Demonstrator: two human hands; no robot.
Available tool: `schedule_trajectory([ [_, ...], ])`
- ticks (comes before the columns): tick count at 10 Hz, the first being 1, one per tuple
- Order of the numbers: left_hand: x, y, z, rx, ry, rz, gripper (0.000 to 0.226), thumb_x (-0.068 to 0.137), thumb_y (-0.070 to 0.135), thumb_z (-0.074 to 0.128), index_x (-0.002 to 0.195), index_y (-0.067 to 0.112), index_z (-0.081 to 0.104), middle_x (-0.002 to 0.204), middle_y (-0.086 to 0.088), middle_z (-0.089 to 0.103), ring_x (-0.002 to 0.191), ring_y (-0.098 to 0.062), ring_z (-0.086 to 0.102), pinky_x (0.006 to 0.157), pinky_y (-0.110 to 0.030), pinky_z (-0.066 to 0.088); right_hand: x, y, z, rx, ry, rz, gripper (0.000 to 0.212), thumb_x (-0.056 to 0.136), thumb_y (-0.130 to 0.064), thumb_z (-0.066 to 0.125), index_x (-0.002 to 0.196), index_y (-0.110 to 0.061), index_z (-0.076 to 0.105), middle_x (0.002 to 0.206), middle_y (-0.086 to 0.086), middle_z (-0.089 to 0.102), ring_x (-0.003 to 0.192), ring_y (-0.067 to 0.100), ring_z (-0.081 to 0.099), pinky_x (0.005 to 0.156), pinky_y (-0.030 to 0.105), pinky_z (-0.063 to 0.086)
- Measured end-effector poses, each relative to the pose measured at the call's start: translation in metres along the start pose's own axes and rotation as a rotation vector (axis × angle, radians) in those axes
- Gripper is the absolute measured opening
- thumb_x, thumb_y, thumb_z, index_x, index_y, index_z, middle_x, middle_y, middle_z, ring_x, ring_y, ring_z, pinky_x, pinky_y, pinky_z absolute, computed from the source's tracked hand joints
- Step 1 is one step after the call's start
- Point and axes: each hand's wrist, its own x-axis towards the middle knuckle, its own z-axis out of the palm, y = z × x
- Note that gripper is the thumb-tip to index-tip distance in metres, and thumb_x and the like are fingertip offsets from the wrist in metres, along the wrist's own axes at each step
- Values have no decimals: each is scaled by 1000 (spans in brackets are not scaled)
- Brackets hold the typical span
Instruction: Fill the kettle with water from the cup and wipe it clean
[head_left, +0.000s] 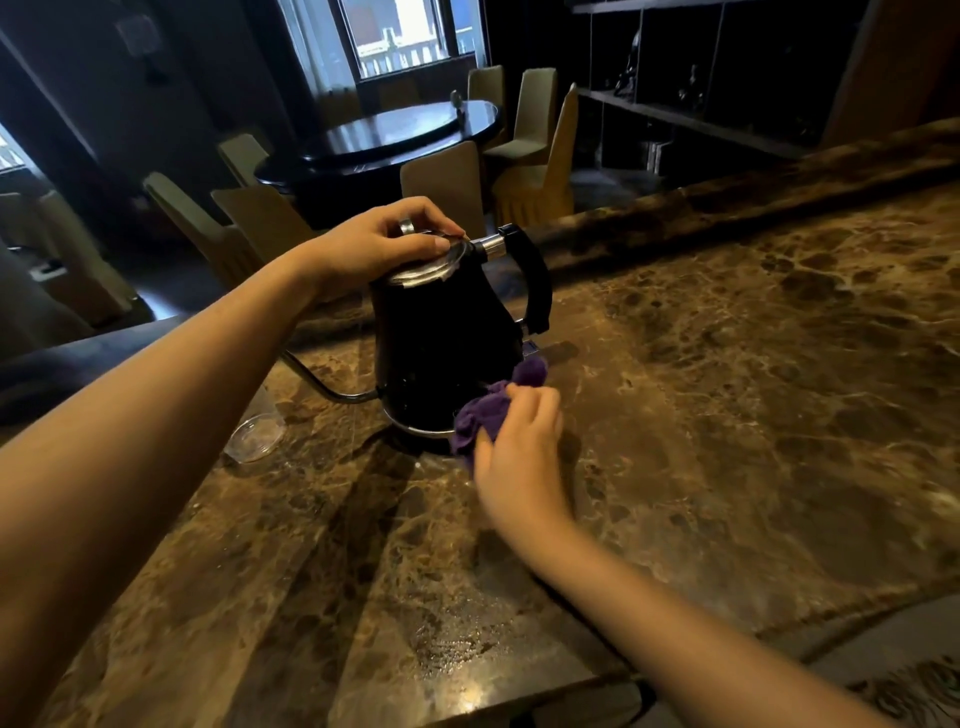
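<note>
Clear plastic, the cup stands on the brown marble counter left of the kettle, seemingly empty, though the dim light leaves that unsure. The left hand presses down on the kettle's lid, fingers curled over it. The right hand clutches a purple cloth against the kettle's lower side.

Black kettle; purple cloth; brown mottled marble counter.
</note>
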Motion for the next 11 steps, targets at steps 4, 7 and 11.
schedule_trajectory([
  [4,8,6,-1,65,-45,74,20,87,18,56,100,31,62,115,3,62,103,-6,58,85,-20,47,-30,-33,32,-94,-231,-165,45,82,-1,61,120,-10,38,127,12,32,114,30,33,92,37,43],
  [7,8,14,-4,120,-105,46,22,87,19,56,104,32,61,132,5,48,114,2,47,87,-15,42,-13,-17,3,-117,-483,-429,44,78,1,58,121,-6,49,130,11,42,120,30,37,98,45,41],
  [11,-107,17,16,247,447,176,26,88,23,55,114,23,56,110,9,54,108,-12,52,91,-26,44,-5,44,-113,-300,-131,-227,45,77,-3,65,120,-12,56,127,5,49,121,22,41,101,30,35],
])
